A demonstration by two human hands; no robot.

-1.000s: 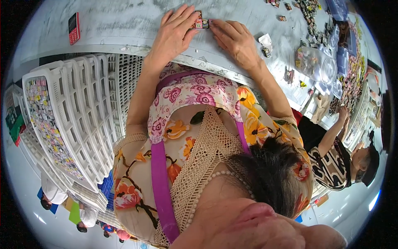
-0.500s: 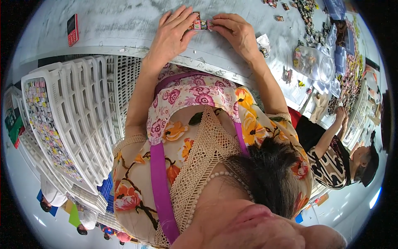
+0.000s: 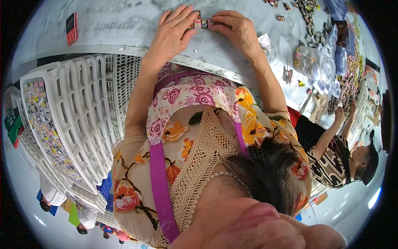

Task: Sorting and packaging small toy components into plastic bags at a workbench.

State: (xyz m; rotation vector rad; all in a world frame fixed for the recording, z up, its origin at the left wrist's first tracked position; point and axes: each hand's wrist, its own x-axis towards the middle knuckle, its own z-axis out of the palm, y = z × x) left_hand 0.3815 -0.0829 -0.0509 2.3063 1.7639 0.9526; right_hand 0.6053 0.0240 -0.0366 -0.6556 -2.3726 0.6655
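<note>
A short row of small square printed pieces (image 3: 202, 23), pink, black and multicoloured, lies on the grey-white table between my hands. My left hand (image 3: 171, 36) rests on the table with its fingers stretched out, the fingertips against the left end of the row and partly covering it. At the other end, my right hand (image 3: 236, 31) pinches a small pinkish piece (image 3: 211, 23) between thumb and forefinger. That piece sits in line with the others and is mostly hidden by my fingertips.
A red and black phone (image 3: 71, 29) lies at the left. Crumpled white paper (image 3: 264, 41), a clear plastic jar (image 3: 315, 63) and many scattered small pieces (image 3: 309, 18) are at the right. White crates (image 3: 74, 103) stand below the table edge. A co-worker (image 3: 331, 153) sits at the right.
My two hands and the row stay almost where they were. The co-worker's hands, close together before, are now apart.
</note>
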